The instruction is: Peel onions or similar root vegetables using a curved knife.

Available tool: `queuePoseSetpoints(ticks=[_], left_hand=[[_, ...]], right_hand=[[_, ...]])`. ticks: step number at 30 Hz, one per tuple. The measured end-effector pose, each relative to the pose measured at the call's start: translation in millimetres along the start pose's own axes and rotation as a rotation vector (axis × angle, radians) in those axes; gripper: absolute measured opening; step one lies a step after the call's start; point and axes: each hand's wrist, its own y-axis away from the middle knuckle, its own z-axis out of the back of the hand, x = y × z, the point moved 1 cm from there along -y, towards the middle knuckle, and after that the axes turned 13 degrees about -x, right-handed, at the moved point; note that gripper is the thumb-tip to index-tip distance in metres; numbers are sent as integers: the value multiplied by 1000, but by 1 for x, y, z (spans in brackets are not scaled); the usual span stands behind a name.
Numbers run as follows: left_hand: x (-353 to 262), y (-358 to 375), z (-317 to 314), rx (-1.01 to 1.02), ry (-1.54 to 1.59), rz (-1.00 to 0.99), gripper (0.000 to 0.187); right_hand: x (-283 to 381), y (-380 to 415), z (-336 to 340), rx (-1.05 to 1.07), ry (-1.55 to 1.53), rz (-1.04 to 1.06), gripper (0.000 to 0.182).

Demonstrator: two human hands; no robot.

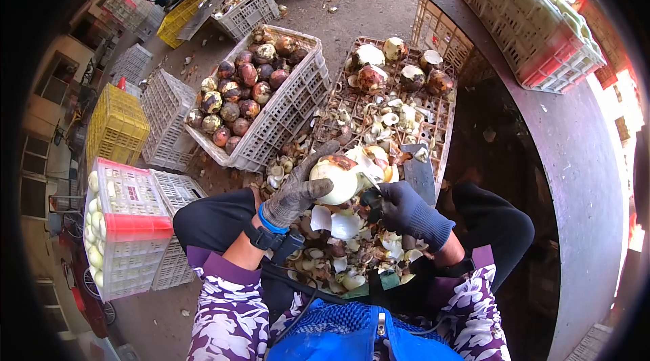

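My left hand (298, 188), in a dirty grey glove, is wrapped round a partly peeled coconut (336, 178), mostly white with a brown patch on top. My right hand (409, 212), in a dark blue glove, is closed on a knife (370, 185) whose pale blade lies against the coconut's right side. The fingers hide most of the handle. Under both hands is a heap of white and brown peelings (345, 225). Beyond them, several brown and partly white coconuts (372, 79) sit on an upturned plastic crate (440, 137). A dark flat plate (420, 175) leans near my right hand.
A crate (284, 117) of brown coconuts (249, 74) stands ahead to the left. A red-and-white crate (132, 225) with white coconuts is by my left knee. A bench (575, 158) curves along the right, bearing a full crate (521, 22). Yellow crates (116, 127) stand farther left.
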Motion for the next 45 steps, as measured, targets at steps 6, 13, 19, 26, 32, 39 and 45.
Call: queuePoseSetpoints(ticks=[6,13,19,26,32,39,45], left_hand=[[-24,11,-5,82,-106,-34,106],[-25,7,7,27,296,-91,97],[-29,8,17,-77,335,-124,84],[-12,1,8,-62,161,-58,95],[-13,0,-1,-6,-307,-292,107],[-17,1,-5,-48,-642,-425,105],[-5,1,-2,-64,-310,-433,101]], right_hand=[[27,13,18,164,-306,-264,30],[35,9,13,-8,-365,-310,31],[42,8,9,-123,-519,-146,29],[31,-9,-28,-348,-486,19,29],[32,-9,-28,-309,-493,-154,47],[24,-10,-34,-348,-691,-104,45],[31,-12,-36,-283,-587,-197,40]])
